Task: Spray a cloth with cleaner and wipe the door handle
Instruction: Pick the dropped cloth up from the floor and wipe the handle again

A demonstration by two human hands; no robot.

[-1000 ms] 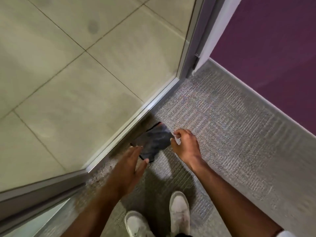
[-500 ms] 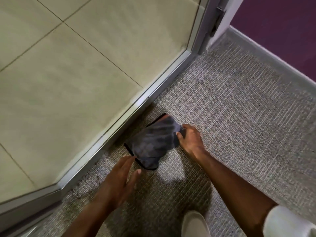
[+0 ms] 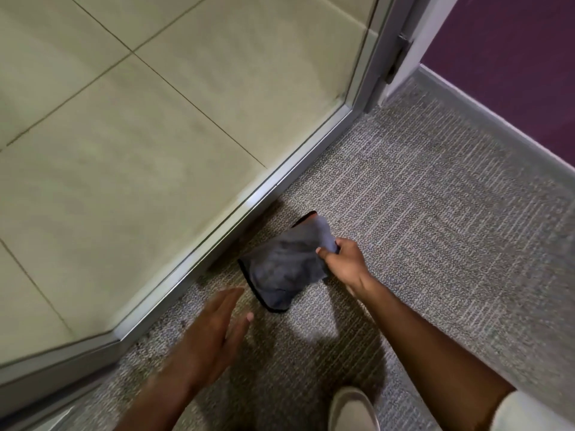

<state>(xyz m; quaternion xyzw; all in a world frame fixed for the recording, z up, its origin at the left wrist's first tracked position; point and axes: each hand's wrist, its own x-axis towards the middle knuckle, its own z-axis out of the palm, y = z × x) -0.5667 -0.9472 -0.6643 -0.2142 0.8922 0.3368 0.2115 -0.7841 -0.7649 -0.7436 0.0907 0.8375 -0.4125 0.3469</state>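
A dark grey cloth (image 3: 284,265) with a black hem hangs crumpled just above the carpet, close to the metal threshold. My right hand (image 3: 343,262) grips its upper right corner between thumb and curled fingers. My left hand (image 3: 214,334) hovers below and left of the cloth with fingers straight, holding nothing and apart from the cloth. No spray bottle and no door handle are in sight.
A metal door frame (image 3: 370,63) with a hinge (image 3: 396,57) rises at the upper right, and its threshold strip (image 3: 236,213) runs diagonally between beige floor tiles (image 3: 155,119) and grey carpet (image 3: 435,213). A purple wall (image 3: 513,57) with a skirting board bounds the right. My white shoe (image 3: 351,412) is at the bottom.
My right hand has closed on the cloth's corner and lifted it off the carpet. My left hand has drawn back from the cloth, and the view has shifted closer to the floor.
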